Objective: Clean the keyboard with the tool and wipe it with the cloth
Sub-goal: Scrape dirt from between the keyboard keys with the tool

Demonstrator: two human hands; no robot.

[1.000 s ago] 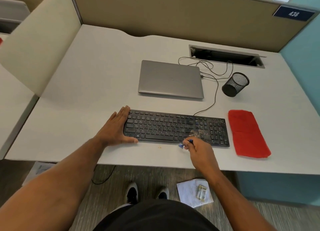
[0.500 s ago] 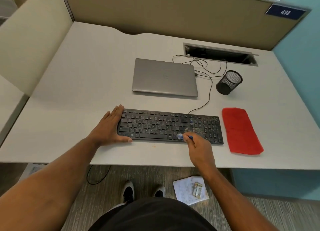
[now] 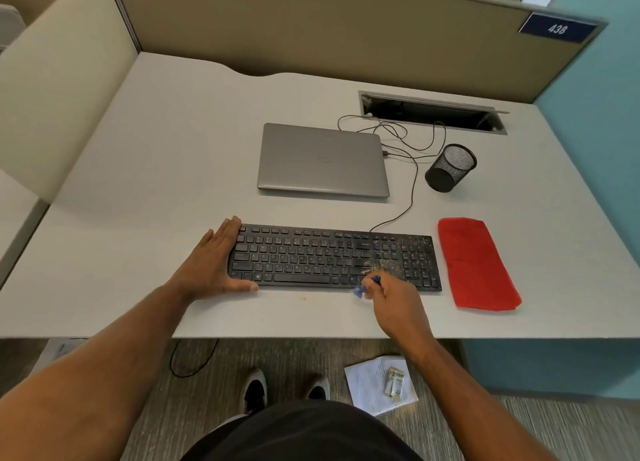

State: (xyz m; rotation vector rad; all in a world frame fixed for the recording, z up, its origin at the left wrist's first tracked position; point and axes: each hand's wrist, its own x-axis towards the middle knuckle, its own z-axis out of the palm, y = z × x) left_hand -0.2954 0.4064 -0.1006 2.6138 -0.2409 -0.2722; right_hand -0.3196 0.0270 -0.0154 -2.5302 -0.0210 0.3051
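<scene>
1. Brushing step: right hand (image 3: 394, 299) pinches the blue cleaning brush (image 3: 363, 287) at the black keyboard's (image 3: 311, 258) front edge
2. Left hand (image 3: 216, 263), fingers flat, steadies its left end
3. Crumbs remain near the numpad; red cloth (image 3: 476, 263) waits on the table (image 3: 173, 166)

An office cubicle is surrounding this desk (image 3: 173, 170): tan fabric partitions (image 3: 311, 24) are walling it in beyond and to the left of the person's fingers, and a blue number plate (image 3: 557, 28) reading 438 is sitting on the far right corner of the partition top. A closed grey laptop (image 3: 322, 159) is lying beyond the fingertips, its cable (image 3: 412, 183) trailing toward a cable slot (image 3: 433, 112) cut into the desktop. A black mesh pen cup (image 3: 450, 168) is standing to the right of the laptop. Grey office carpet (image 3: 554, 433) is showing under the desk edge.
</scene>
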